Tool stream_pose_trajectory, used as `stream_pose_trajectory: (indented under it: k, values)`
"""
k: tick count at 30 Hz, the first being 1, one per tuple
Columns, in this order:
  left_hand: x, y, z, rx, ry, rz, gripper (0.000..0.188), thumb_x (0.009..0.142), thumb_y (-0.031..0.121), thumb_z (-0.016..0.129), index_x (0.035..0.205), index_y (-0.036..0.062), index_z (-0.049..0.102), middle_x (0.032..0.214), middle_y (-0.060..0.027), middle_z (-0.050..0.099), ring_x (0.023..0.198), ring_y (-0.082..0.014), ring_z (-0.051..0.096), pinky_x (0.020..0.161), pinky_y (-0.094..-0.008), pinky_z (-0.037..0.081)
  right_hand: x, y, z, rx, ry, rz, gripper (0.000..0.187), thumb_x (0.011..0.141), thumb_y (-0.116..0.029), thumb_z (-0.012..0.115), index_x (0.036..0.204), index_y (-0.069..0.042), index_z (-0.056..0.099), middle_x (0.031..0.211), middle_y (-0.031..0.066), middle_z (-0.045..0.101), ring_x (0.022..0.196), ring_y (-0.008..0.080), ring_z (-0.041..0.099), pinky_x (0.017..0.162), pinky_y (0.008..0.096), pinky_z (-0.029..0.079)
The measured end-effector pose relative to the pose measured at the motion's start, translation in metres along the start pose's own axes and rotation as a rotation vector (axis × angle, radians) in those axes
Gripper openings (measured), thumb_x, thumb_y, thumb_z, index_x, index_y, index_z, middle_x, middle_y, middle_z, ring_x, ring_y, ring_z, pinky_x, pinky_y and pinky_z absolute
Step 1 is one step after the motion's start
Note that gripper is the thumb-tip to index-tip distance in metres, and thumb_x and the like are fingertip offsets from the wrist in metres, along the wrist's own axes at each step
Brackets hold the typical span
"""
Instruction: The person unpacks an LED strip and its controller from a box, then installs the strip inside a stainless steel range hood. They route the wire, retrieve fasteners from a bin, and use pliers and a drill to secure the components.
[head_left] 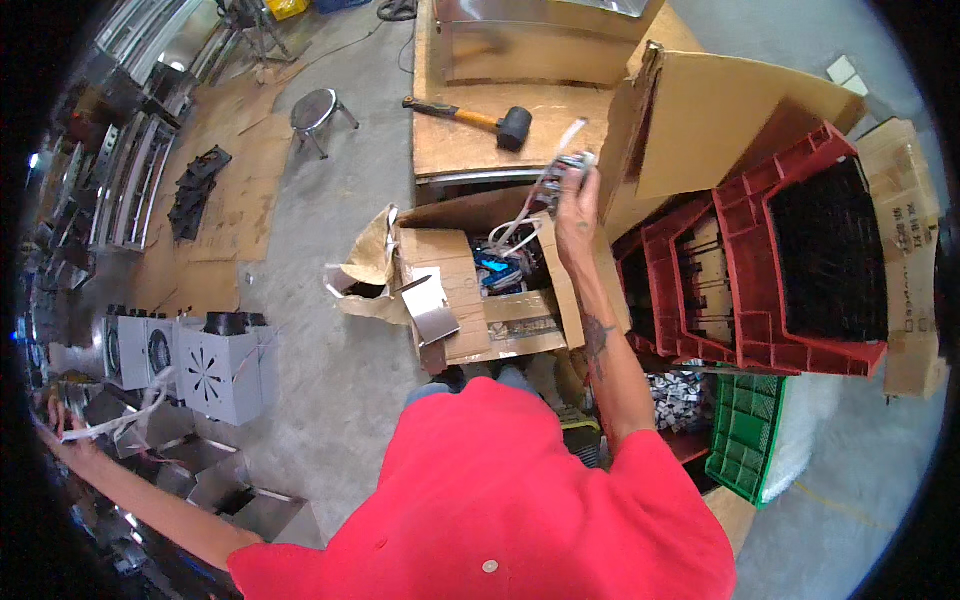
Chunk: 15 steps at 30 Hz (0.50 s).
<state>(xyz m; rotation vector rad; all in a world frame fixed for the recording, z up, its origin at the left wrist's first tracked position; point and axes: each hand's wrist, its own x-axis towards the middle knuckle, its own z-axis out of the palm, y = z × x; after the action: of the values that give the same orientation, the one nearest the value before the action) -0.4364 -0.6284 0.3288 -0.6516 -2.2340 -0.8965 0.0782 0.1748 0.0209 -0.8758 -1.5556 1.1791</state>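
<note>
My right hand (577, 207) is raised over an open cardboard box, its fingers closed round a small metal-and-grey part (556, 181) with white wires trailing from it. Inside the cardboard box (465, 335) lie bundled wires and a bright blue piece (491, 263). Far out to the left, my left hand (66, 428) is closed on a white cable (130, 418), close to grey metal housings; its fingers are small and distorted near the rim. One housing (226, 378) has a radial slot pattern on its face.
A rubber mallet (512, 128) lies on the wooden bench (450, 150). To the right stand a large carton (740, 125), red plastic crates (735, 270) and a green crate (745, 432). A round stool (316, 110) is on the floor. Torn brown paper (372, 262) sticks out beside the box.
</note>
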Motion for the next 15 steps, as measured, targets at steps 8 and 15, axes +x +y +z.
stream_pose_trajectory:
  k: [8, 15]
  values:
    - [-0.105, 0.268, 0.155, -1.223, -0.093, -0.601, 0.049, 0.106, 0.032, 0.057, 0.143, 0.0022, 0.045, 0.099, -0.0078, 0.057, 0.067, -0.0079, 0.045, 0.044, -0.0172, 0.041, 0.006, 0.113, 0.03, -0.414, -0.134, 0.032, 0.073, 0.098, -0.033, 0.063, 0.152, 0.002, 0.028, 0.122, 0.0311, 0.06, 0.11, 0.045, 0.06, 0.099, 0.0512, 0.045]
    - [-0.227, 0.366, 0.247, -1.675, -0.213, -0.967, 0.058, 0.106, 0.034, 0.056, 0.152, 0.0046, 0.037, 0.107, -0.0087, 0.054, 0.076, -0.0111, 0.047, 0.053, -0.0207, 0.044, -0.132, 0.199, 0.082, -0.607, -0.687, 0.206, 0.062, 0.085, -0.036, 0.073, 0.123, 0.01, 0.055, 0.113, 0.0315, 0.066, 0.11, 0.0486, 0.062, 0.096, 0.052, 0.05]
